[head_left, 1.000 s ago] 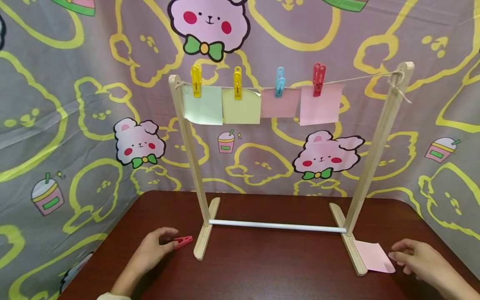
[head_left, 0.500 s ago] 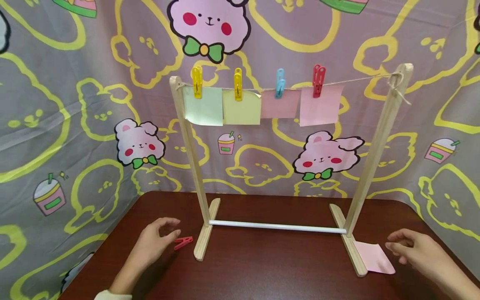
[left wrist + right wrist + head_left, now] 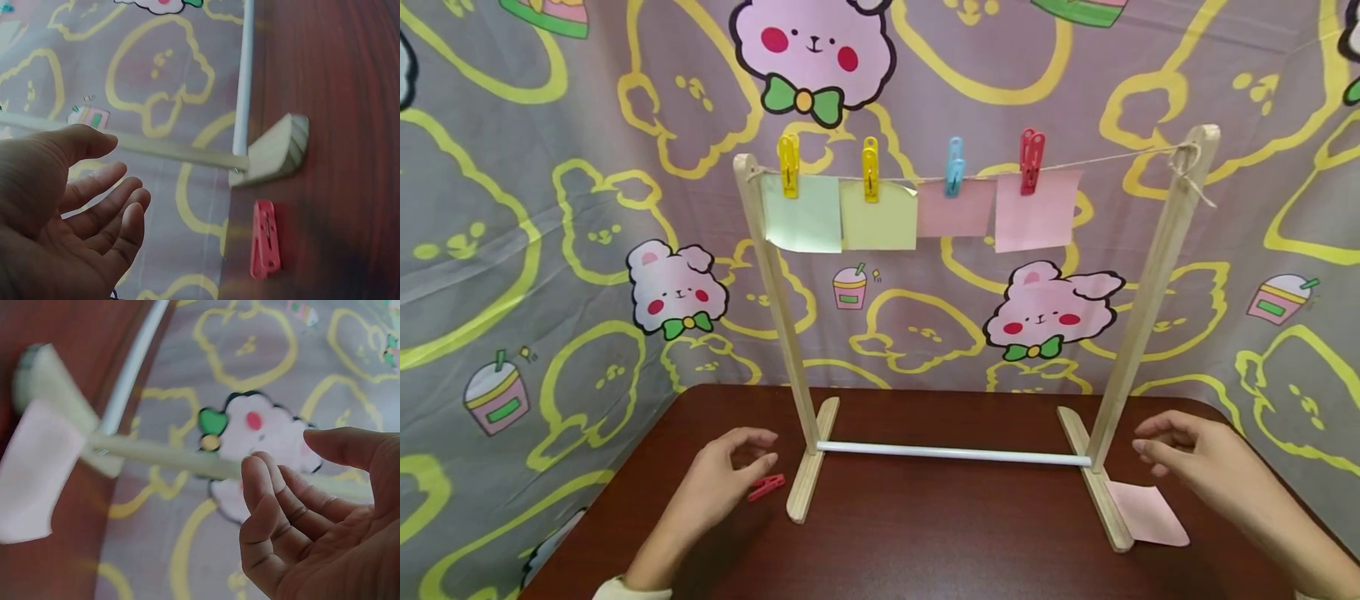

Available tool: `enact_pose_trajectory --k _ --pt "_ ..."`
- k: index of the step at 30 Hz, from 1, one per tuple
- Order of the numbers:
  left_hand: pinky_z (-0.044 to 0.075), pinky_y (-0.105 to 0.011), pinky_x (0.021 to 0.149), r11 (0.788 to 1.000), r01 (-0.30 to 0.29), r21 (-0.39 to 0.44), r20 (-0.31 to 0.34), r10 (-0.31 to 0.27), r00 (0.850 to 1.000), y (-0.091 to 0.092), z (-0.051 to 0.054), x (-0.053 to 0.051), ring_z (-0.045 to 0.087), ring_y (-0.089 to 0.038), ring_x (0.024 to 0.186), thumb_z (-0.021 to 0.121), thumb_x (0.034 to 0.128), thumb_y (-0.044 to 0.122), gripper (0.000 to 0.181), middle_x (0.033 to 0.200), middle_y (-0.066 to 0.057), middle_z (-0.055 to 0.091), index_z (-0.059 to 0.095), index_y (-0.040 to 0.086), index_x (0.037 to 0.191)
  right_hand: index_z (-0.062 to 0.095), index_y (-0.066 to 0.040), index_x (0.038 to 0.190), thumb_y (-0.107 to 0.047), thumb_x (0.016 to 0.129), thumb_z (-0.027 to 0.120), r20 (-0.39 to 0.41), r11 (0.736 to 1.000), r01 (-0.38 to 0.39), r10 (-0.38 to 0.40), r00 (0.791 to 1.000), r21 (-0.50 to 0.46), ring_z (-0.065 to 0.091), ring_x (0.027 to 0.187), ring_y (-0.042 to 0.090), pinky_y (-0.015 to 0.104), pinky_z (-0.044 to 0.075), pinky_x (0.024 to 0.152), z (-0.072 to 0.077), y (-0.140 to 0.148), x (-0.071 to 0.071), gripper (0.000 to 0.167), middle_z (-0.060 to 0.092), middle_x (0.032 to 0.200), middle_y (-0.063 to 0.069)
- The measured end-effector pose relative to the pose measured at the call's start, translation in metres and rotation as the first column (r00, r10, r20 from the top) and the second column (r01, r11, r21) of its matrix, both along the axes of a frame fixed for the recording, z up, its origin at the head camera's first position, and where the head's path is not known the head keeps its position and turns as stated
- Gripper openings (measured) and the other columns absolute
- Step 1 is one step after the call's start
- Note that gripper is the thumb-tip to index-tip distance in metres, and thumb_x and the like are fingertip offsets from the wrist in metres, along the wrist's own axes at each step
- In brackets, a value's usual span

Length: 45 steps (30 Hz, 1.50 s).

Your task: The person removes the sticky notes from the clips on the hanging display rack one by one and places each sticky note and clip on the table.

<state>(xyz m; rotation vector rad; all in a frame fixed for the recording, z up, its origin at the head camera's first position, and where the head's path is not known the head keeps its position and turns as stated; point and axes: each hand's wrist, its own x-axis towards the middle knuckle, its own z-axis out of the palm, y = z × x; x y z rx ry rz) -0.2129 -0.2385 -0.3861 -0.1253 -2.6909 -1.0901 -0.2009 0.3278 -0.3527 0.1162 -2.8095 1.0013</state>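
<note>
My left hand (image 3: 722,475) hovers above the table's left side, fingers loosely bent and holding nothing. Just beyond its thumb a red clothespin (image 3: 766,487) lies on the table, beside the rack's left foot; the left wrist view shows the same clothespin (image 3: 265,239) apart from the hand. On the other side, my right hand (image 3: 1202,458) is raised near the right post, thumb and fingers apart with nothing between them. Below it a pink paper square (image 3: 1147,512) lies against the rack's right foot, also visible as pink paper (image 3: 37,472) in the right wrist view.
A wooden rack (image 3: 1146,308) with a white crossbar (image 3: 955,453) stands on the dark red table (image 3: 955,525). From its string hang a green sheet (image 3: 805,217), a yellow sheet (image 3: 880,218) and two pink sheets, held by yellow, blue and red clothespins. Patterned cloth surrounds the table.
My left hand has lifted off the red clothespin and shifted slightly right. My right hand has risen and moved left, away from the pink paper, which stays in place.
</note>
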Motion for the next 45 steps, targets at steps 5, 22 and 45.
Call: enact_pose_trajectory --k 5,22,45 --pt "0.053 -0.033 0.087 1.0 0.019 0.006 -0.041 -0.019 0.999 0.01 0.005 0.002 0.069 -0.018 0.1 0.08 0.0917 0.013 0.019 0.102 -0.001 0.076 0.077 0.014 0.11 0.071 0.001 0.117 -0.018 0.101 0.067 -0.022 0.994 -0.071 0.069 0.997 -0.081 0.065 0.069 0.005 0.026 0.052 0.06 0.019 -0.026 -0.005 0.025 0.073 0.078 -0.007" --pt "0.053 -0.024 0.077 0.982 0.181 0.06 -0.097 -0.174 0.98 0.044 0.03 -0.005 0.069 -0.009 0.088 0.079 0.0918 0.01 0.017 0.097 0.003 0.075 0.077 0.012 0.109 0.07 -0.024 0.112 -0.013 0.106 0.061 -0.148 0.842 -0.288 0.247 0.958 -0.456 0.07 0.078 0.008 0.024 0.053 0.067 0.065 -0.066 -0.031 0.016 0.079 0.096 -0.013" --pt "0.059 -0.034 0.084 0.914 0.405 0.0 -0.197 -0.397 0.896 0.106 0.102 -0.026 0.071 -0.016 0.096 0.076 0.0957 0.015 0.021 0.11 -0.001 0.075 0.076 0.012 0.116 0.066 0.0 0.123 -0.009 0.104 0.064 -0.308 0.415 -0.428 0.327 0.893 -0.803 0.073 0.091 0.014 0.022 0.059 0.075 0.109 -0.112 -0.058 0.021 0.075 0.107 0.005"
